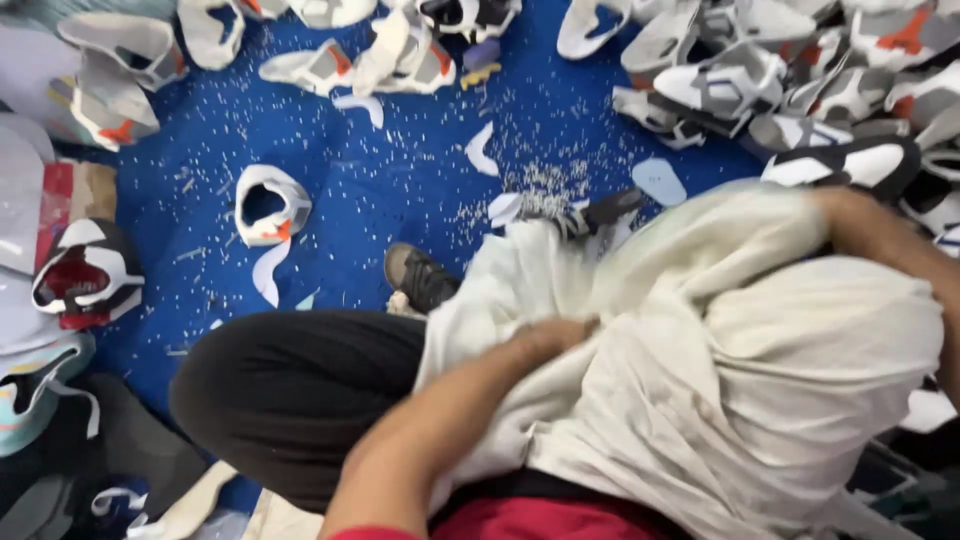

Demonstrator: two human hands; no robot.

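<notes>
A shoe workshop: cut shoe uppers [740, 85] litter the blue floor [400, 180].

Left forearm runs from bottom centre up and right, bare. Left hand [555, 335] is knuckles-up, fingers curled under and mostly buried, so the grip itself isn't readable. Right forearm comes in along the right edge, angled up-left, blurred. Right hand [835, 205] sits at the top, fingers hidden, closure unclear. Hands well apart, left lower, right higher.
</notes>
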